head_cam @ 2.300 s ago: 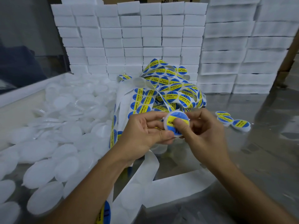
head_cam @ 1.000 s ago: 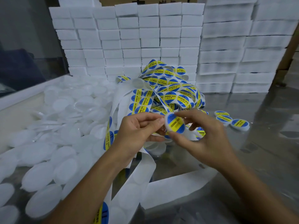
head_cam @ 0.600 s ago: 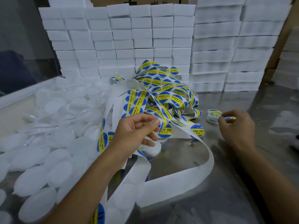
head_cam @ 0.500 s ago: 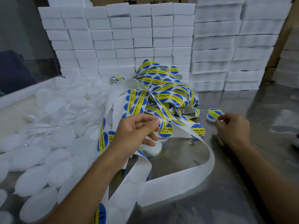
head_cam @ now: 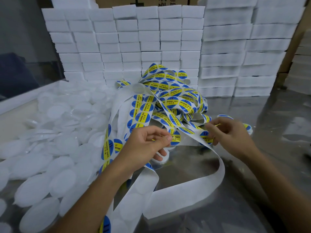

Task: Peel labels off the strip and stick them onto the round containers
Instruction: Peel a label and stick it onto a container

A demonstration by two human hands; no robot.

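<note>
The left hand point(head_cam: 144, 145) pinched the white backing strip of round blue-and-yellow labels point(head_cam: 175, 130) between curled fingers point(head_cam: 165, 137). The right hand point(head_cam: 230, 135) gripped the same strip just beside one label point(head_cam: 205, 137); its fingertips were blurred. A white round container point(head_cam: 162, 157) lay partly hidden under the left hand. The strip's bare tail point(head_cam: 198, 184) looped over the reflective metal worktop point(head_cam: 252, 165). Unlabelled white round lids point(head_cam: 55, 148) were heaped to the left. Labelled containers point(head_cam: 247, 127) lay mostly hidden behind the right hand. Stacked white foam blocks point(head_cam: 151, 39) formed the back wall.
</note>
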